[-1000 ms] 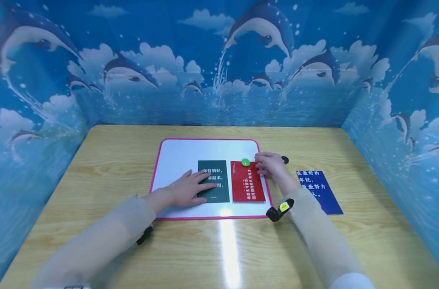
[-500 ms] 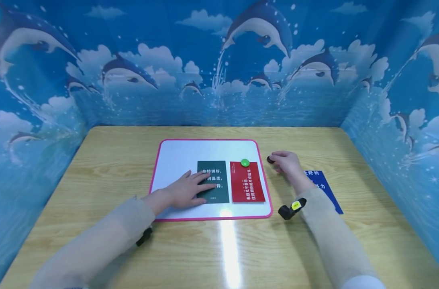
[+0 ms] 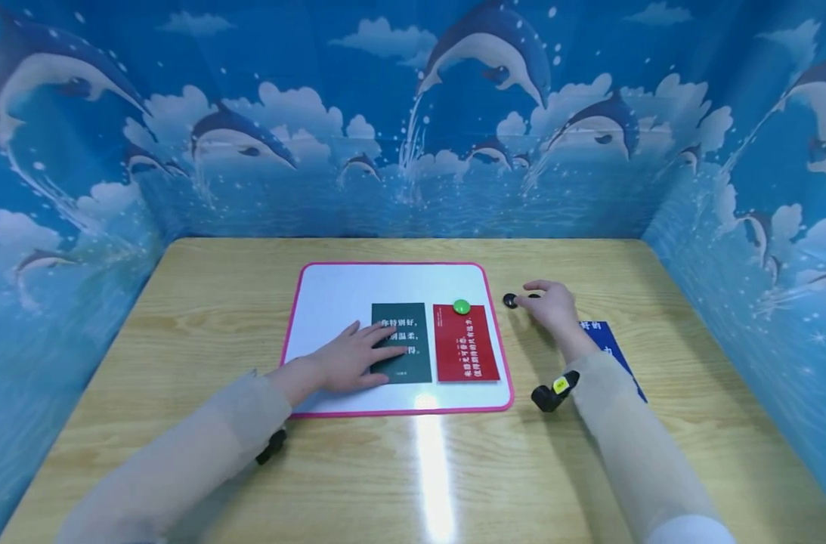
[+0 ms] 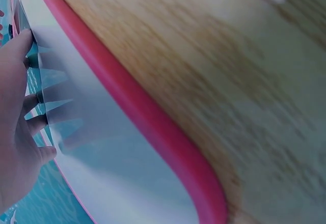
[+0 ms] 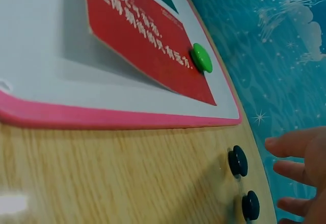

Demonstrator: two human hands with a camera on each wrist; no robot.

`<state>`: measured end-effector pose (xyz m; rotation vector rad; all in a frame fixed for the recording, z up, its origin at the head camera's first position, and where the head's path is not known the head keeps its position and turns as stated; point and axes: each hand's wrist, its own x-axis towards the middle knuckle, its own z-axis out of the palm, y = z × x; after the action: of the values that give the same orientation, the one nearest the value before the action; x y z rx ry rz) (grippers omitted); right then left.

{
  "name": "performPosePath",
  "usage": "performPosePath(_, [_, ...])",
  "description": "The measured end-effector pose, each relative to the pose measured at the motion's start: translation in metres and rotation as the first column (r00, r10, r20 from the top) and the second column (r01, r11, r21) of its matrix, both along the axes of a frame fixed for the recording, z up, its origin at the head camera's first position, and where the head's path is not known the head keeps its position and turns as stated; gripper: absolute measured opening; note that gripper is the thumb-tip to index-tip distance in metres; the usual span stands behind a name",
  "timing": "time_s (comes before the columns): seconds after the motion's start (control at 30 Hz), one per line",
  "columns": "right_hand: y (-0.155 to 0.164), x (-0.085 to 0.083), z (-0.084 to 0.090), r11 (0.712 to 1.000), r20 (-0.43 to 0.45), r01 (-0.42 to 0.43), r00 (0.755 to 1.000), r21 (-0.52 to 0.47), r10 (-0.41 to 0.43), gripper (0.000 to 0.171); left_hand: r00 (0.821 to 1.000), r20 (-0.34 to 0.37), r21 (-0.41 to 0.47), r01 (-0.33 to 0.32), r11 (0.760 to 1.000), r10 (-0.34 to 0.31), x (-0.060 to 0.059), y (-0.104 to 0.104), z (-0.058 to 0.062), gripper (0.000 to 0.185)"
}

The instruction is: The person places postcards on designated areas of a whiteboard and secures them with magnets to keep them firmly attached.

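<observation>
Your right hand is reaching with loosely spread fingers, holding nothing, for two black magnets just ahead of the fingertips on the table; your left hand is pressing flat, fingers spread, on the green card beside the red card on the whiteboard

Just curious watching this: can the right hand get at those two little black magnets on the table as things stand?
Probably yes: the right hand is open right beside the black magnets, with only bare table between.

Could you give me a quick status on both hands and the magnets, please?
Left hand flat on green card. Right hand open, reaching two black magnets on table. Nothing between.
</observation>
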<state>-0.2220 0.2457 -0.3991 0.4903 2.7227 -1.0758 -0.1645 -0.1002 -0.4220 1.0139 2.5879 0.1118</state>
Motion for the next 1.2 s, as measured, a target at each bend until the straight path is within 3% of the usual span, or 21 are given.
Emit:
performPosePath(0.2, [-0.003, -0.002, -0.005, 0.994, -0.025, -0.005, 1.000, 0.106, 0.008, 0.047, 1.000, 0.000, -0.016, -0.015, 1.000, 0.015, -0.001, 0.001, 0.000, 0.063])
performPosePath(0.53, [-0.007, -0.005, -0.009, 0.990, -0.015, -0.025, 1.000, 0.136, 0.027, 0.048, 1.000, -0.018, 0.043, -0.011, 0.999, 0.012, 0.001, -0.003, 0.006, 0.066])
performPosePath(0.63, [-0.007, -0.005, -0.008, 0.988, -0.011, -0.039, 0.999, 0.151, 0.041, 0.050, 1.000, -0.026, 0.055, 0.016, 0.998, -0.015, 0.003, -0.003, 0.007, 0.065])
performPosePath(0.8, [-0.008, -0.007, -0.009, 0.978, 0.007, -0.071, 0.997, 0.197, 0.071, 0.053, 0.998, -0.016, 0.027, 0.059, 0.998, -0.059, 0.006, -0.004, 0.004, 0.061])
performPosePath(1.2, [-0.010, -0.010, -0.013, 0.954, 0.022, -0.109, 0.994, 0.281, 0.107, 0.046, 0.998, -0.018, 0.034, 0.057, 0.998, -0.057, 0.007, -0.005, 0.001, 0.059])
